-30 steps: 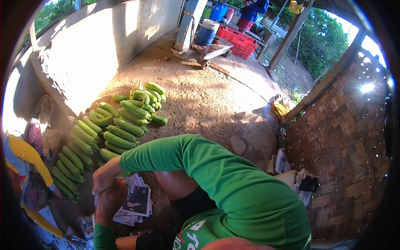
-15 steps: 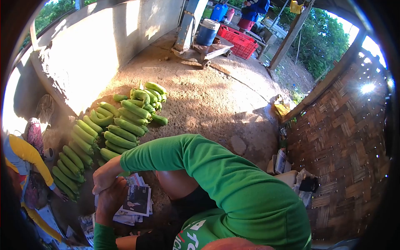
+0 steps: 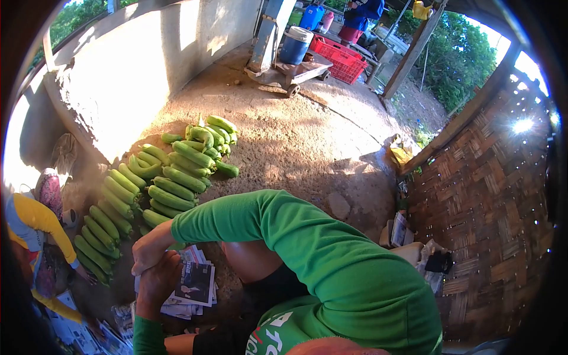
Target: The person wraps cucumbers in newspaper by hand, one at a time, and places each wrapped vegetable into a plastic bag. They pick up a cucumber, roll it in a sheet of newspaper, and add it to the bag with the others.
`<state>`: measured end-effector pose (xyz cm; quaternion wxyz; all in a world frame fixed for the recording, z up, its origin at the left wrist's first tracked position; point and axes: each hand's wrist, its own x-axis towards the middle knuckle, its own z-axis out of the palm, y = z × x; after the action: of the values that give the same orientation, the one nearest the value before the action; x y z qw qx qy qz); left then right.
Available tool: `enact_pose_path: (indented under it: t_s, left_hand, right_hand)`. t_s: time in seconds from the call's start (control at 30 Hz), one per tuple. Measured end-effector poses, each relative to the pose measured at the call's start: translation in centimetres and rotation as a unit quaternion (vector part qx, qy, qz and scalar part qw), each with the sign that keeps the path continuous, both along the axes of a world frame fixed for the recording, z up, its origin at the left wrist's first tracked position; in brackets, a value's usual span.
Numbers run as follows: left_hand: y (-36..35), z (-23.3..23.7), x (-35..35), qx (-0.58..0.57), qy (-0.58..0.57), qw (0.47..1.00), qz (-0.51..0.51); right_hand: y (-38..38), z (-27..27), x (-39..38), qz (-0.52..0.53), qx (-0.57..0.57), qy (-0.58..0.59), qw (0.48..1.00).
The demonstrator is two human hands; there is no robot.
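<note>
My right hand (image 3: 150, 247), at the end of the bent green sleeve, lies closed over my left hand (image 3: 161, 283). The two hands touch, and the fingers of my left hand are mostly hidden. Just beside and under them, printed newspaper sheets (image 3: 192, 284) lie in a loose stack on the ground. Long green vegetables (image 3: 171, 188) lie in rows beyond my hands, from the left up to the middle. The nearest ones are partly hidden behind my right hand and sleeve.
At the left edge, a co-worker's yellow sleeve (image 3: 44, 218) reaches toward the vegetables; more papers (image 3: 68, 331) lie below. A platform trolley (image 3: 305, 70) with a blue container (image 3: 295, 46) stands near a red crate (image 3: 338, 58). A woven wall (image 3: 485, 219) borders the right side.
The co-worker's lower arm has shifted a little upward, and more of the papers near it show. My hands have stayed in place.
</note>
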<state>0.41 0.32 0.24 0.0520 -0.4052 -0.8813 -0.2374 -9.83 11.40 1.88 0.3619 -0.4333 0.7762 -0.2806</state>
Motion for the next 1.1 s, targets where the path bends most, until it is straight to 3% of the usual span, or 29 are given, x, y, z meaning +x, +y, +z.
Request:
enact_pose_path:
  t_s: [0.27, 0.47, 0.53, 0.6, 0.67, 0.7, 0.73, 0.77, 0.8, 1.0, 1.1]
  left_hand:
    - [-0.1, -0.4, 0.0, 0.003, -0.014, 1.0, 0.011]
    - [0.2, 0.0, -0.3, -0.024, 0.058, 0.998, -0.016]
    - [-0.6, -1.4, -0.7, -0.146, -0.075, 0.986, 0.041]
    - [-1.2, -0.5, -0.4, -0.088, 0.011, 0.995, 0.048]
    - [-2.5, -0.7, -0.2, -0.046, 0.001, 0.997, 0.059]
    - [-3.1, -0.2, -0.2, -0.047, -0.004, 0.997, 0.067]
    - [-3.6, 0.0, 0.3, -0.044, -0.011, 0.996, 0.074]
    - [-4.3, -0.1, 0.8, -0.05, -0.022, 0.994, 0.089]
    - [-4.9, -0.3, 1.0, -0.053, -0.03, 0.993, 0.1]
    - [-7.0, -1.0, 2.6, -0.058, -0.062, 0.984, 0.156]
    - [-8.2, -0.1, 3.4, -0.058, -0.052, 0.98, 0.182]
  right_hand:
    - [0.2, 0.9, 0.3, -0.005, 0.019, 0.003, 1.0]
    - [0.4, 0.5, 0.3, 0.003, -0.015, 0.017, 1.0]
    - [-0.9, -2.4, -1.7, 0.026, 0.003, 0.05, 0.998]
    - [0.8, -1.5, -3.0, -0.047, 0.079, 0.015, 0.996]
    - [1.7, -5.7, -6.8, 0.016, 0.052, 0.169, 0.984]
    - [2.6, -7.1, -8.2, 0.002, 0.048, 0.202, 0.978]
    - [4.0, -5.0, -8.2, -0.019, 0.12, 0.188, 0.975]
    - [4.5, -7.7, -10.4, -0.009, 0.126, 0.242, 0.962]
    - [5.6, -10.5, -12.7, -0.026, 0.107, 0.241, 0.964]
    - [11.1, -9.5, -17.3, -0.106, 0.224, 0.292, 0.924]
    - [13.1, -9.8, -17.9, -0.155, 0.201, 0.295, 0.921]
